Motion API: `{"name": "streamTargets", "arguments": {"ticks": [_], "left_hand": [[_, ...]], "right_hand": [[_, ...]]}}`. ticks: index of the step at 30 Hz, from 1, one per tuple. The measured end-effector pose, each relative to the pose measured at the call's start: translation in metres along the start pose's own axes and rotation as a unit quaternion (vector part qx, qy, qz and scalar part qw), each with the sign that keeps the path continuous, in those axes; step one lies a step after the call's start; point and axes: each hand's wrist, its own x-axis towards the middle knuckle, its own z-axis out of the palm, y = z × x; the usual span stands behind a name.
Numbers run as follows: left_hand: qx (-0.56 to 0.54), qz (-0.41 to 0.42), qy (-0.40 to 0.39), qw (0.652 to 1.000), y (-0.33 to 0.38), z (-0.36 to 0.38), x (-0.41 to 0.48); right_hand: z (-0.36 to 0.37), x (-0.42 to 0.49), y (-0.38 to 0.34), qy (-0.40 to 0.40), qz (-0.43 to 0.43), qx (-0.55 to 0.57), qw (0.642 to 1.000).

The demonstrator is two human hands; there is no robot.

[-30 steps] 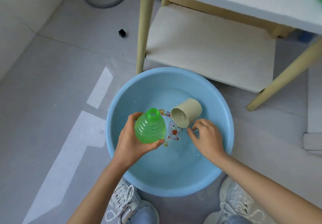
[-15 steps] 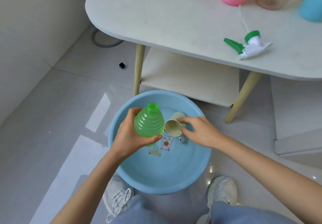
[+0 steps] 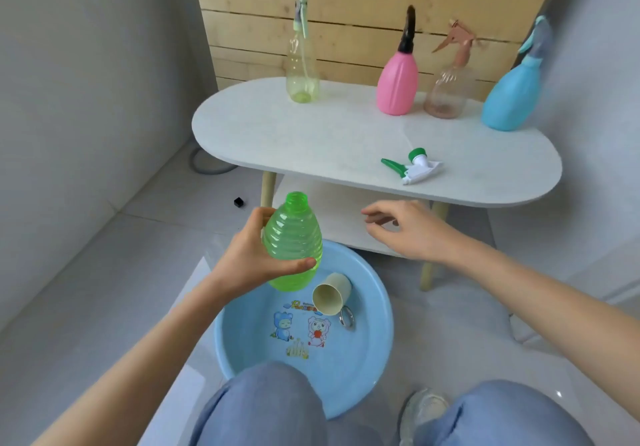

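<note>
L hand [image 3: 256, 265] grips green bottle [image 3: 292, 237] around its lower body, thumb across the front. Bottle is upright, neck open with no cap, held in air above the far-left rim of the blue basin [image 3: 377, 341]. R hand [image 3: 408, 230] hovers between basin and table [image 3: 311, 140], fingers relaxed and spread, holding nothing. It sits below the table's front edge, in front of the lower shelf [image 3: 339, 217].

Likely next step is fetching the spray head [image 3: 414, 168], which lies on its side near the front edge, right half of the table.

Risks:
- Bottle is thin, see-thru ribbed plastic, prob. wet. A one-hand grip could slip or squeeze, and any liquid would come out the open neck. Fill level can't be told.
- Spray head has a thin dip tube trailing toward the back edge. A grab by the trigger could drag the tube and nudge the pink bottle [image 3: 398, 85] or the clear brownish one [image 3: 446, 95].
- If R hand comes up from under the front edge, it could knock the tabletop.

Materials/shapes:
- Basin: round, smooth plastic, cartoon print on the bottom.
- Beige cup [image 3: 330, 298]: lies on its side near the far rim, mouth toward camera, metal ring [image 3: 346, 317] beside it.
- Table: matte white oval top, wood legs.
- Teardrop spray bottles stand along the back edge, incl. a blue one [image 3: 509, 99] at the right end.
</note>
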Motion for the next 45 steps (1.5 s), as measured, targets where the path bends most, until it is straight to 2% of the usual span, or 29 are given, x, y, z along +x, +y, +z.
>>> {"name": "streamTargets", "arguments": {"ticks": [10,14,21,26,40,45], "left_hand": [[-0.036,0.017,0.007,0.999,0.071,-0.003,0.01],[-0.046,-0.007,0.018,0.999,0.087,0.003,0.02],[-0.05,0.0,0.023,0.999,0.1,0.017,0.043],[-0.059,0.007,0.026,0.998,0.099,0.026,0.054],[-0.066,-0.004,0.031,0.997,0.086,0.03,0.065],[-0.05,0.001,0.026,0.998,0.086,0.027,0.058]], "right_hand": [[-0.071,0.004,0.006,0.055,0.021,-0.048,0.997],[-0.082,0.014,0.019,0.064,0.044,-0.067,0.995],[-0.078,0.037,0.048,0.039,0.085,-0.131,0.987],[-0.063,0.051,0.066,0.06,0.095,-0.13,0.985],[-0.045,0.065,0.088,0.104,0.072,-0.103,0.987],[-0.043,0.065,0.087,0.109,0.047,-0.18,0.977]]}}
